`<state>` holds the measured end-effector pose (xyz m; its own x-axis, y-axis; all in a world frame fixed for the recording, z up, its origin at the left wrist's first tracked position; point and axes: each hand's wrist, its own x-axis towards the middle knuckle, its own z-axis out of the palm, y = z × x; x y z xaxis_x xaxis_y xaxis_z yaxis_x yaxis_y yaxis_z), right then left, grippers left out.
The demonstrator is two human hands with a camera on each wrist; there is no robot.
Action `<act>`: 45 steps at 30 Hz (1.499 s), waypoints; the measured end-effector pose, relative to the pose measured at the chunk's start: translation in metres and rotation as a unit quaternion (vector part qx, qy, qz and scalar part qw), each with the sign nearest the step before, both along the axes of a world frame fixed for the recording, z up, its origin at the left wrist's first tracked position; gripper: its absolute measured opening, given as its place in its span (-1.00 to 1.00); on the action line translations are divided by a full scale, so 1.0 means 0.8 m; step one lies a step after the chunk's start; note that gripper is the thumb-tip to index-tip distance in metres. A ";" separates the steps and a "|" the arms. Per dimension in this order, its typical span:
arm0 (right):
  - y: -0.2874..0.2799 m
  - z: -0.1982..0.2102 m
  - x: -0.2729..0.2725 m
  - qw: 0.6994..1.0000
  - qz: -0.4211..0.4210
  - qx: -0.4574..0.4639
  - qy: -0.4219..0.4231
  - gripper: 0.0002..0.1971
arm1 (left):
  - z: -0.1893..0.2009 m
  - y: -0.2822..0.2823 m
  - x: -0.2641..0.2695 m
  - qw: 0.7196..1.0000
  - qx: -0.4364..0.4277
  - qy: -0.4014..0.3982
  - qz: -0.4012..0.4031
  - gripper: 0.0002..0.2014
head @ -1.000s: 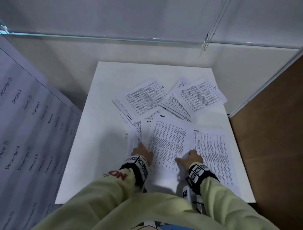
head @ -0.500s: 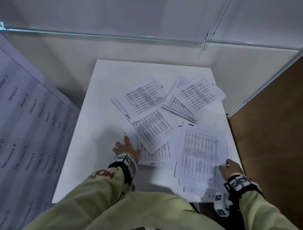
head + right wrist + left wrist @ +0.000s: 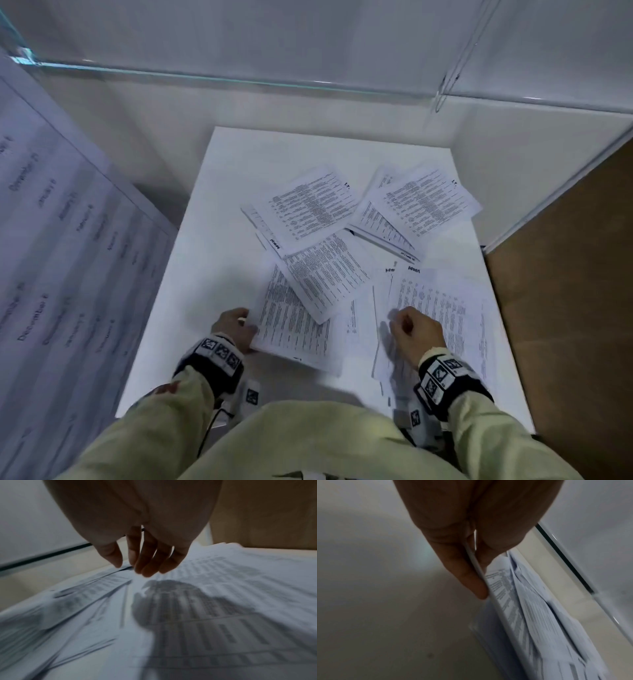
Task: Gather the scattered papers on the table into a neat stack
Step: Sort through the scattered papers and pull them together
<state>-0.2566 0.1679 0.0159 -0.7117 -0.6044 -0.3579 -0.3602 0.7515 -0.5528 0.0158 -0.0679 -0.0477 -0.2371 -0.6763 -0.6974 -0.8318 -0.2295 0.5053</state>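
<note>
Printed sheets lie scattered over the white table (image 3: 219,219). Two overlapping clusters sit at the far left (image 3: 308,209) and far right (image 3: 424,205), and a single sheet (image 3: 329,274) lies slanted in the middle. My left hand (image 3: 248,320) pinches the left edge of the near-left sheet (image 3: 294,325); in the left wrist view the left hand (image 3: 483,574) has thumb and finger closed on that sheet's edge (image 3: 501,599). My right hand (image 3: 399,318) hovers just over the near-right pile (image 3: 448,308). The right hand (image 3: 137,566) has loosely curled fingers, holds nothing, and casts a shadow on the pile (image 3: 223,601).
A glass partition (image 3: 239,80) runs behind the table. A large calendar sheet (image 3: 68,257) leans at the left. A brown surface (image 3: 565,291) lies beyond the table's right edge. The near-right pile overhangs the table's front edge.
My left hand went from lying flat on the table to pinching the near-left sheet's edge. My right hand let go at the near-right corner and moved left over the pile.
</note>
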 end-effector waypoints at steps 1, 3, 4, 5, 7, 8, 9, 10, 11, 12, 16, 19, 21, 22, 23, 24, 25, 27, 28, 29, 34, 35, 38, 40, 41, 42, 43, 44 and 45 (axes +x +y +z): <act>-0.015 0.002 0.011 0.999 0.017 0.010 -0.033 -0.92 | -0.015 -0.007 0.024 0.999 0.022 0.031 0.031 -0.81; -0.042 -0.003 0.029 0.992 0.017 0.028 -0.120 -0.73 | -0.016 -0.011 0.061 0.991 0.042 0.074 0.105 -0.84; -0.054 -0.002 0.041 0.985 0.012 0.026 -0.171 -0.59 | 0.001 -0.006 0.072 0.984 0.044 0.094 0.145 -0.82; -0.063 -0.003 0.054 0.973 0.004 0.006 -0.229 -0.51 | 0.015 0.000 0.081 0.975 0.047 0.114 0.183 -0.81; -0.081 -0.001 0.079 0.935 -0.029 -0.045 -0.351 -0.47 | 0.033 0.013 0.093 0.953 0.073 0.171 0.238 -0.82; -0.091 0.003 0.091 0.915 -0.040 -0.058 -0.396 -0.48 | 0.037 0.018 0.098 0.947 0.080 0.188 0.247 -0.83; -0.100 0.006 0.101 0.905 -0.035 -0.061 -0.421 -0.50 | 0.040 0.023 0.102 0.948 0.083 0.197 0.236 -0.83; -0.108 0.010 0.110 0.904 -0.018 -0.052 -0.425 -0.51 | 0.043 0.027 0.106 0.947 0.087 0.208 0.230 -0.81; -0.115 0.012 0.116 0.914 0.000 -0.037 -0.404 -0.51 | 0.044 0.030 0.108 0.948 0.089 0.215 0.219 -0.79; -0.119 0.013 0.121 0.932 0.021 -0.028 -0.360 -0.52 | 0.044 0.032 0.109 0.947 0.096 0.225 0.208 -0.73; -0.118 0.018 0.126 0.965 0.099 -0.063 -0.236 -0.76 | 0.035 0.036 0.113 0.952 0.121 0.234 0.157 -0.34; -0.110 0.038 0.115 0.959 0.191 -0.054 -0.203 -0.72 | 0.037 0.036 0.104 0.965 0.114 0.198 0.132 -0.45; -0.097 0.057 0.099 0.954 0.241 -0.041 -0.175 -0.66 | 0.035 0.031 0.093 0.964 0.118 0.162 0.174 -0.63; -0.088 0.061 0.086 0.954 0.244 -0.036 -0.170 -0.64 | 0.031 0.026 0.087 0.969 0.100 0.137 0.181 -0.62; -0.077 0.065 0.071 0.957 0.233 -0.032 -0.169 -0.63 | 0.027 0.020 0.079 0.978 0.075 0.104 0.165 -0.59; -0.065 0.065 0.054 0.965 0.203 -0.023 -0.167 -0.61 | 0.026 0.017 0.068 0.990 0.041 0.056 0.122 -0.59; -0.053 0.068 0.037 0.973 0.165 -0.014 -0.159 -0.57 | 0.024 0.015 0.057 0.998 0.000 0.001 0.057 -0.59; -0.025 0.062 -0.001 0.987 0.076 -0.005 -0.140 -0.53 | 0.026 0.020 0.026 0.993 -0.075 -0.073 -0.062 -0.56; -0.008 0.056 -0.020 0.989 0.028 -0.003 -0.144 -0.54 | 0.027 0.023 0.009 0.988 -0.091 -0.076 -0.096 -0.49; 0.008 0.050 -0.035 0.990 -0.024 -0.001 -0.142 -0.59 | 0.029 0.028 -0.010 0.984 -0.102 -0.078 -0.124 -0.40; 0.103 0.000 -0.100 0.969 -0.207 0.056 -0.123 -0.65 | 0.027 0.058 -0.091 0.963 -0.112 -0.153 -0.190 -0.03; 0.120 -0.010 -0.108 0.967 -0.208 0.094 -0.110 -0.57 | 0.027 0.064 -0.101 0.963 -0.110 -0.159 -0.189 0.02; 0.153 -0.021 -0.108 0.952 -0.230 0.188 -0.075 -0.37 | 0.022 0.072 -0.118 0.961 -0.106 -0.178 -0.185 0.14; 0.162 -0.020 -0.101 0.938 -0.251 0.228 -0.066 -0.35 | 0.020 0.070 -0.119 0.968 -0.082 -0.166 -0.168 0.19; 0.161 -0.015 -0.098 0.934 -0.258 0.241 -0.061 -0.42 | 0.022 0.066 -0.118 0.971 -0.076 -0.159 -0.160 0.21; 0.162 -0.018 -0.098 0.929 -0.269 0.244 -0.063 -0.50 | 0.023 0.062 -0.114 0.974 -0.075 -0.152 -0.152 0.22; 0.160 -0.017 -0.096 0.928 -0.278 0.243 -0.053 -0.57 | 0.024 0.058 -0.109 0.976 -0.076 -0.143 -0.143 0.23; 0.154 -0.011 -0.090 0.929 -0.282 0.238 -0.034 -0.59 | 0.025 0.054 -0.101 0.980 -0.078 -0.129 -0.132 0.23; 0.149 -0.013 -0.091 0.930 -0.286 0.231 -0.001 -0.52 | 0.026 0.049 -0.092 0.984 -0.080 -0.108 -0.116 0.22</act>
<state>-0.3291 0.2870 0.0053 -0.8680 0.0914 -0.4881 0.1720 0.9774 -0.1229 -0.0581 -0.0287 -0.0265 -0.2559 -0.7267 -0.6375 -0.9442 0.0463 0.3261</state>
